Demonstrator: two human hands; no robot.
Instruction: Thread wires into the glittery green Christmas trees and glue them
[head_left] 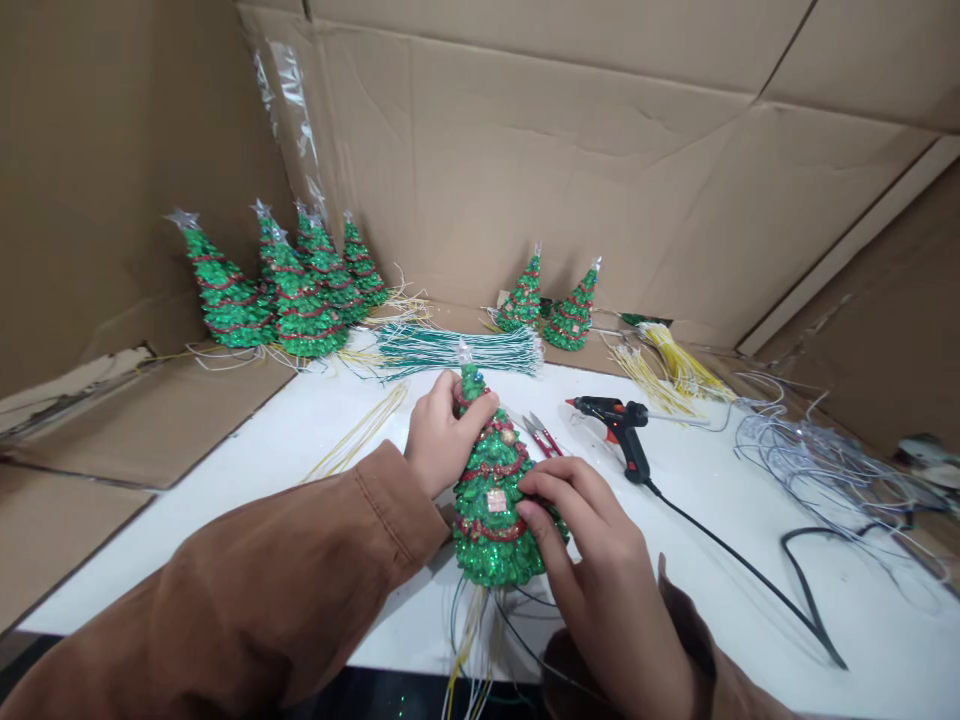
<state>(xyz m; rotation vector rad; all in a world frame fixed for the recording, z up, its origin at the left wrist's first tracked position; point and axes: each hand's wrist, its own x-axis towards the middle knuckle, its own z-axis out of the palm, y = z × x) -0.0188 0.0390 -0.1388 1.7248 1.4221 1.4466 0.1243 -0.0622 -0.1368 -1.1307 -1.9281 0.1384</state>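
A miniature Christmas tree, glittery green with red garlands, small ornaments and a clear star on top, stands tilted in front of me. My left hand is closed around its upper part, thumb across the front. With thumb and fingertips close together, my right hand pinches at the tree's right side; whether a small piece is between the fingertips is hidden. A pink present ornament shows on the front of the tree. Yellow, white and dark wires hang from its base over the table's front edge.
Right of the tree lies a black glue gun with its cord trailing forward. Red-handled snips lie behind the tree. Bundled green wires, yellow wires and tangled clear wires surround the white table. More trees stand along the cardboard walls.
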